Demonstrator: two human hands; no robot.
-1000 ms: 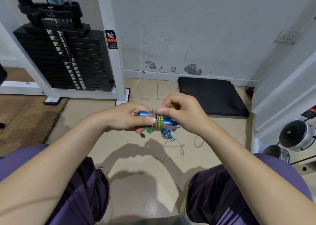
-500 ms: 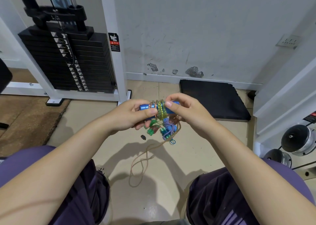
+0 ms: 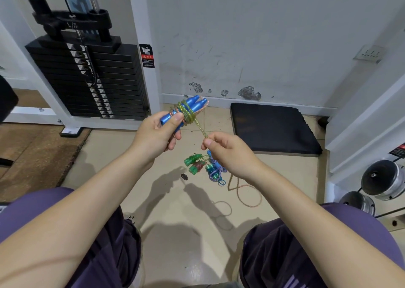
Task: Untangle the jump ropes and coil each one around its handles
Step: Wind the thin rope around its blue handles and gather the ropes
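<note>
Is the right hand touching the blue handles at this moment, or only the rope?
Apart. In the head view the right hand pinches the rope below the blue handles, with floor visible between them; only the left hand grips the handles.

Your left hand point(image 3: 156, 134) sits up and left of your right hand point(image 3: 230, 154), both above the floor point(image 3: 175, 211) between your knees. Paired handles point(image 3: 186, 111) stick out of the left hand, angled up toward the wall point(image 3: 252, 36); rope coils point(image 3: 186, 112) ring them mid-length. One strand point(image 3: 200, 128) runs down-right from the coils to your right fingers point(image 3: 208, 142). On the floor below the right hand: other wound ropes point(image 3: 203, 167); loose rope point(image 3: 247, 194) to their right. Weight stack point(image 3: 87, 79) far left, mat point(image 3: 274, 130) against the wall at right, dumbbells point(image 3: 381, 180) at the right edge.
</note>
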